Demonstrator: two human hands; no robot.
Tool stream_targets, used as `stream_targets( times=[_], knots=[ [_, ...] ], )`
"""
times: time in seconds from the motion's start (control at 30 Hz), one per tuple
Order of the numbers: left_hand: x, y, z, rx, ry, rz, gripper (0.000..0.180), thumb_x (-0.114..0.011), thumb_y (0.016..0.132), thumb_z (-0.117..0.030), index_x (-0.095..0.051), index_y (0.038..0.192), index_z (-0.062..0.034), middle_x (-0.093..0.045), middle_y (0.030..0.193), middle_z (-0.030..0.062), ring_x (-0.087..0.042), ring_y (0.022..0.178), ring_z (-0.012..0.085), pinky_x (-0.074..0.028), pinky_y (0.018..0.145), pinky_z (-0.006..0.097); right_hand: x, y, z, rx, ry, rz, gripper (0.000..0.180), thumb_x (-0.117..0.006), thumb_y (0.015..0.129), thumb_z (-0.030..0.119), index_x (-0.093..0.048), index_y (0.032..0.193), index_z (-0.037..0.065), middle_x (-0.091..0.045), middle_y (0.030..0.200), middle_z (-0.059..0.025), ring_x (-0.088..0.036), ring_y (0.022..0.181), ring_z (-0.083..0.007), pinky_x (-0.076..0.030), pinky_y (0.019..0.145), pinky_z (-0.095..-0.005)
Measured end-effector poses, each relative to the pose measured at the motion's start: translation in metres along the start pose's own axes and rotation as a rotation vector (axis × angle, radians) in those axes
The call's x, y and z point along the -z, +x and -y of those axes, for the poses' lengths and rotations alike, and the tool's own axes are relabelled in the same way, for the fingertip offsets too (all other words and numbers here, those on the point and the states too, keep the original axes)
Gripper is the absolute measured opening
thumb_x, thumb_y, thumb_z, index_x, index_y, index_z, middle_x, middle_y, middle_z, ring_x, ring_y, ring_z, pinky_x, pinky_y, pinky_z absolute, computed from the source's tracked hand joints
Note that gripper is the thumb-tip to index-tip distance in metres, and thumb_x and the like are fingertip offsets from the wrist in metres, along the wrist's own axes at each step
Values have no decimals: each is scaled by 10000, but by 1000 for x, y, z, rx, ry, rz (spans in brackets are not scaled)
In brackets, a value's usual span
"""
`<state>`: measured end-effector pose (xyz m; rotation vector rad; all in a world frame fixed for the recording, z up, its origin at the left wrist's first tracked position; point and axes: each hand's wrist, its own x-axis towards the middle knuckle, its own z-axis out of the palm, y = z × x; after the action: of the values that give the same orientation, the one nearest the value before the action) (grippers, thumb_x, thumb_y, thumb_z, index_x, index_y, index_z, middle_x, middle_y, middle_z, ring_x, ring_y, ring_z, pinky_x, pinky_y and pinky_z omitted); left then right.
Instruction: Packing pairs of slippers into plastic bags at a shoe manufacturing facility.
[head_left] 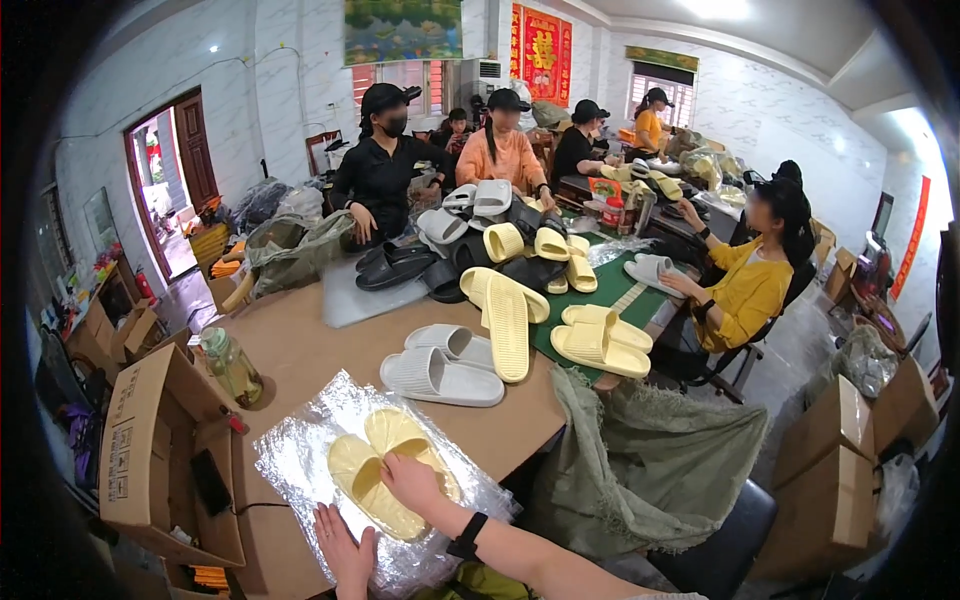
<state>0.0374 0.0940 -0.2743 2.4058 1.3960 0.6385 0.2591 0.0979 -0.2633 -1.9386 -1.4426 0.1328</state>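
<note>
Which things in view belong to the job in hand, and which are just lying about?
Job in hand:
yellow slippers, under the right hand
clear plastic, left hand at its edge

Apparently just lying about:
clear bottle
open cardboard box
grey-green sack

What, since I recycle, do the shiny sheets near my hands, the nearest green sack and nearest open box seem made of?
Shiny sheets: probably glossy plastic film, by crinkles and glare. Green sack: matte weave, possibly plastic, by frayed edges. Open box: apparently matte cardboard, by stiff panels.
</note>
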Motion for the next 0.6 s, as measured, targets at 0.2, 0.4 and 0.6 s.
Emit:
stream_targets(
  times=[0.2, 0.4, 0.6],
  knots=[
    [3, -1, -5, -21, 17, 31, 867, -664, 863, -417, -322, 1492, 71, -263, 1579, 316, -198, 1489, 458, -156, 1210, 547, 30, -19, -10, 13, 56, 8, 219, -554, 958, 271, -578, 959, 54, -656, 835, -161, -658, 788, -367, -524, 676, -486],
    [-7, 0, 7, -15, 3, 8, 800, -659, 872, -358, -356, 1471, 76, -264, 1578, 317, -204, 1484, 466, -167, 1205, 550, 76, -49, -29, -49, 122, 72, 253, -608, 922, 302, -588, 868, 55, -654, 785, -154, -653, 744, -371, -521, 658, -466],
    [2, -1, -2, 7, -9, 6, 783, -662, 878, -372, -386, 1450, 87, -255, 1582, 316, -203, 1484, 468, -174, 1203, 549, 134, -92, -59, -173, 297, -122, 162, -690, 854, 160, -641, 952, 40, -636, 735, -116, -633, 661, -234, -503, 618, -358]
  ],
)
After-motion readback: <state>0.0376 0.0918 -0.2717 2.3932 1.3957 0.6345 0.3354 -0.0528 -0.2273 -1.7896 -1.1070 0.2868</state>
